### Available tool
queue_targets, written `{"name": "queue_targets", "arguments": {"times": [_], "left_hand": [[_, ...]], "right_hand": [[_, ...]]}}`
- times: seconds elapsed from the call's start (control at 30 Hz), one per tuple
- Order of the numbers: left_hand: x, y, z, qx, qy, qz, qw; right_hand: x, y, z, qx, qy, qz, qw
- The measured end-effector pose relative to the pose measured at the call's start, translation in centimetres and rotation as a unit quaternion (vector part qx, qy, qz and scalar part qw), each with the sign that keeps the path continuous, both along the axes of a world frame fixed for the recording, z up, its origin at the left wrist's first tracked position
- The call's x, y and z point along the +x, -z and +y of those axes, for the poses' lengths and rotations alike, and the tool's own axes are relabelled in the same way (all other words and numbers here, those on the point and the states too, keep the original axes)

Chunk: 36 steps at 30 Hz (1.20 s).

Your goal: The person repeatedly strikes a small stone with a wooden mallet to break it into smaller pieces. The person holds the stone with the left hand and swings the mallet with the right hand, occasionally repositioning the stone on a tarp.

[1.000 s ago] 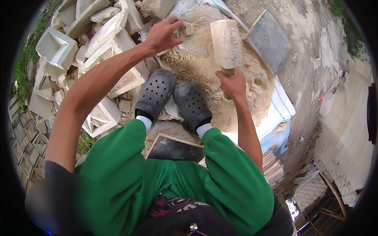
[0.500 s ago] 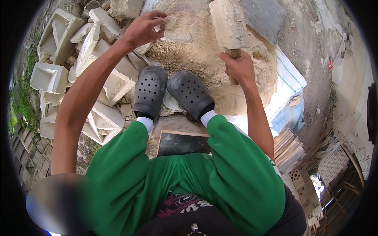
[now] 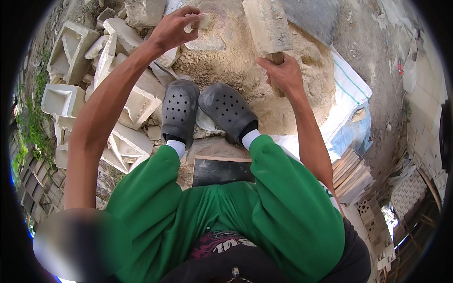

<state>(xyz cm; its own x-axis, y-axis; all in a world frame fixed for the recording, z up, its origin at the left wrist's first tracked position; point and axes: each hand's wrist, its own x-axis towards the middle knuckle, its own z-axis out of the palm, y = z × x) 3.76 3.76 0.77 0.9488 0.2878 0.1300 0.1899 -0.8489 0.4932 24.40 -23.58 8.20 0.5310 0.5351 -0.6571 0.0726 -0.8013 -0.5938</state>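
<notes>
Mallet [image 3: 268,28], one; held chunk [image 3: 205,21], one.

The head-worn fisheye view looks steeply down from close above green trousers [image 3: 295,203], facing forward past grey clogs [image 3: 181,111] and taking in the right edge of the white sheet [image 3: 348,80].

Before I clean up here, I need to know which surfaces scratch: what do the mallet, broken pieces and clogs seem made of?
Mallet: probably wood, dull and dusty; the slim handle shows bare brown.
Broken pieces: perhaps plaster or cement; matte, pale, with chipped edges and moulded hollows.
Clogs: likely moulded foam or rubber; matte grey, with neat round holes.
</notes>
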Motion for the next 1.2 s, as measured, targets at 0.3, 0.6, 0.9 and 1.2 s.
{"name": "queue_targets", "arguments": {"times": [0.3, 0.6, 0.9, 1.2], "left_hand": [[-0.4, -0.2, 0.3, 0.008, 0.016, -0.021, 1.0], [0.1, 0.0, 1.4, 0.031, 0.033, 0.0, 0.999], [2.8, -1.0, -3.6, -0.02, 0.067, -0.058, 0.996], [2.9, 1.5, -2.8, -0.041, 0.037, -0.057, 0.997]], "right_hand": [[-0.7, -0.1, 0.3, 0.022, 0.018, 0.012, 1.0], [-0.3, -0.3, -0.7, 0.008, 0.037, 0.009, 0.999], [-1.0, 0.0, -0.1, 0.027, 0.04, 0.017, 0.999], [-0.5, 0.2, -0.2, 0.01, 0.032, 0.009, 0.999]]}}
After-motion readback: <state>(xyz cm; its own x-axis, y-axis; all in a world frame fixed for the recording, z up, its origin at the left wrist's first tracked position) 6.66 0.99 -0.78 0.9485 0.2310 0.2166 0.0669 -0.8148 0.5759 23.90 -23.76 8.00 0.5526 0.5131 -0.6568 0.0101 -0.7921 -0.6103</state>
